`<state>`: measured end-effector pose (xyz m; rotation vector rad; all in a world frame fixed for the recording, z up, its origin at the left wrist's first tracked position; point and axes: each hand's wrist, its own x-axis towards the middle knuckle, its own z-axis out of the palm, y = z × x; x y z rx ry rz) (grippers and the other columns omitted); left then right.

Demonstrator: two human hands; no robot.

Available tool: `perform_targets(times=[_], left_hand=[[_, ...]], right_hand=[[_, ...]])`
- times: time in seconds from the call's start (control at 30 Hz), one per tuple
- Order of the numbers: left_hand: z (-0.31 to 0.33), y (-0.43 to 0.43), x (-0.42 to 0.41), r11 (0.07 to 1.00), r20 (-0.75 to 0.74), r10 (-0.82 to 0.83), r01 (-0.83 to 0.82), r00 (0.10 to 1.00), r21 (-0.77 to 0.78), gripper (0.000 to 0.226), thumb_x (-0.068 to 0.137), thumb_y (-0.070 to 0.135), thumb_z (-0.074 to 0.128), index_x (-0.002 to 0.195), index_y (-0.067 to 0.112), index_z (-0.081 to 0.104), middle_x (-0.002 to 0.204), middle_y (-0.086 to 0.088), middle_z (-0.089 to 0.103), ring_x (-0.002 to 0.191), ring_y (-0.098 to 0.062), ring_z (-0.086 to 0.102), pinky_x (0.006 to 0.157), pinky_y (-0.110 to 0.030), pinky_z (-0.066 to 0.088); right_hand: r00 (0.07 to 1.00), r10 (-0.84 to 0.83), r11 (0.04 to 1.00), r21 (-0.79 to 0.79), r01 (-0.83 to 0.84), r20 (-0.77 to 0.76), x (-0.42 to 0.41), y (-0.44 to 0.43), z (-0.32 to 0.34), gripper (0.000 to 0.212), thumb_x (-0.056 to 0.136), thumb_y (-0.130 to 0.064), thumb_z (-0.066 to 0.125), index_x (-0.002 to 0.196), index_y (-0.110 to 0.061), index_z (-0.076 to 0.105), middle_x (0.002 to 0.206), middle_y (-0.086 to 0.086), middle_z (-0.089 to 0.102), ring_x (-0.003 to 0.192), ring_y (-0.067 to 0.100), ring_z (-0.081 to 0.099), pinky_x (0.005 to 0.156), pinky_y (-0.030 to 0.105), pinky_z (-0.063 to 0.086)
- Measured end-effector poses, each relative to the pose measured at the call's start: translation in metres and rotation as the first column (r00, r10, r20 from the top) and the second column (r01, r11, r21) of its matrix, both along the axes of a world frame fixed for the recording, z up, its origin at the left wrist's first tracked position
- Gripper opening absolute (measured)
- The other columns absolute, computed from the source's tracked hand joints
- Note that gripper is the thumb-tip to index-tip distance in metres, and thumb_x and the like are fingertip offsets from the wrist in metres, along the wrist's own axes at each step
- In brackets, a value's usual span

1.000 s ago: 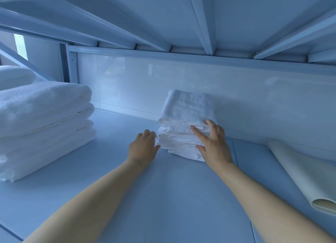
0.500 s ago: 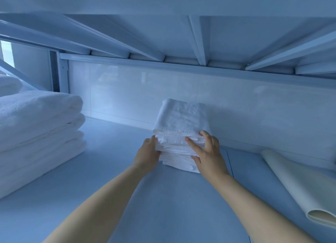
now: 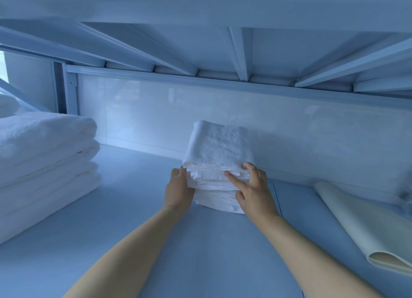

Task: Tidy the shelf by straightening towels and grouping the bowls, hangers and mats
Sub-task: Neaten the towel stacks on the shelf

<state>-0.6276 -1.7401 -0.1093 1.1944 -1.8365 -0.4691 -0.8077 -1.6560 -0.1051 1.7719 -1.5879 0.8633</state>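
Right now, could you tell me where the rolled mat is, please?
Head view: the rolled mat lies on the shelf at far right, right of the small towel stack.

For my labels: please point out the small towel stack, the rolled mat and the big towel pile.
small towel stack (image 3: 219,146), head view, top face
rolled mat (image 3: 361,222), head view, outer sheet
big towel pile (image 3: 44,155), head view, front folds

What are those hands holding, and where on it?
The small stack of folded towels, resting on the shelf: the left hand is against its left side, and the right hand grips its front right corner.
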Motion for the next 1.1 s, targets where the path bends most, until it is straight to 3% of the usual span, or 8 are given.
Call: perform_targets(times=[0.4, 0.6, 0.77, 0.87, 1.0, 1.1], left_hand=[[0.002, 0.029, 0.073, 0.999, 0.036, -0.035, 0.035, 0.999, -0.011, 0.038, 0.085, 0.010, 0.046, 0.121, 0.020, 0.043, 0.100, 0.003, 0.039, 0.076, -0.022, 0.045, 0.067, -0.028, 0.036], [0.003, 0.054, 0.130, 0.998, 0.020, -0.056, 0.056, 0.998, 0.039, 0.029, 0.083, 0.009, 0.046, 0.111, 0.014, 0.046, 0.104, -0.001, 0.043, 0.086, -0.029, 0.053, 0.067, -0.032, 0.042], [0.009, 0.069, 0.178, 0.997, 0.057, -0.074, 0.071, 0.996, 0.043, 0.013, 0.085, 0.015, 0.047, 0.098, 0.015, 0.044, 0.102, -0.001, 0.041, 0.083, -0.027, 0.052, 0.065, -0.041, 0.051], [0.011, 0.077, 0.203, 0.996, 0.080, -0.081, 0.079, 0.993, 0.028, 0.009, 0.086, 0.015, 0.046, 0.094, 0.016, 0.042, 0.104, -0.001, 0.041, 0.079, -0.028, 0.053, 0.058, -0.036, 0.046], [0.010, 0.088, 0.231, 0.996, 0.085, -0.085, 0.085, 0.993, 0.004, 0.019, 0.084, 0.014, 0.052, 0.100, 0.014, 0.044, 0.108, -0.005, 0.044, 0.083, -0.031, 0.054, 0.062, -0.032, 0.038], [0.011, 0.094, 0.248, 0.994, 0.150, -0.066, 0.077, 0.987, -0.072, 0.055, 0.079, 0.015, 0.063, 0.127, 0.017, 0.036, 0.122, -0.004, 0.039, 0.089, -0.031, 0.056, 0.062, -0.033, 0.042]], right_hand=[[1.000, 0.012, 1.000, -0.002, -0.012, 0.009, 0.063, 0.034, 0.002, 0.068, 0.060, 0.009, 0.070, 0.114, -0.032, 0.061, 0.123, 0.003, 0.033, 0.101, 0.025, 0.035, 0.040, 0.022, 0.039], [1.000, -0.006, 0.999, -0.040, 0.007, 0.014, 0.116, 0.058, 0.000, 0.066, 0.059, 0.006, 0.071, 0.111, -0.033, 0.063, 0.120, 0.002, 0.036, 0.098, 0.024, 0.037, 0.041, 0.019, 0.034], [0.999, -0.043, 0.996, -0.080, 0.043, -0.002, 0.163, 0.078, 0.000, 0.066, 0.057, 0.003, 0.074, 0.111, -0.034, 0.063, 0.118, 0.003, 0.039, 0.090, 0.024, 0.037, 0.046, 0.026, 0.044], [0.997, -0.071, 0.993, -0.101, 0.069, -0.013, 0.187, 0.089, -0.002, 0.067, 0.057, 0.001, 0.074, 0.112, -0.035, 0.062, 0.118, 0.003, 0.040, 0.086, 0.024, 0.037, 0.050, 0.032, 0.049], [0.994, -0.103, 0.989, -0.107, 0.100, -0.024, 0.213, 0.100, -0.005, 0.068, 0.058, 0.001, 0.073, 0.115, -0.035, 0.061, 0.119, 0.004, 0.041, 0.085, 0.028, 0.046, 0.052, 0.035, 0.050], [0.995, -0.099, 0.989, -0.111, 0.096, -0.020, 0.226, 0.107, -0.005, 0.071, 0.061, 0.002, 0.072, 0.119, -0.035, 0.056, 0.123, 0.004, 0.040, 0.093, 0.029, 0.047, 0.056, 0.038, 0.052]])
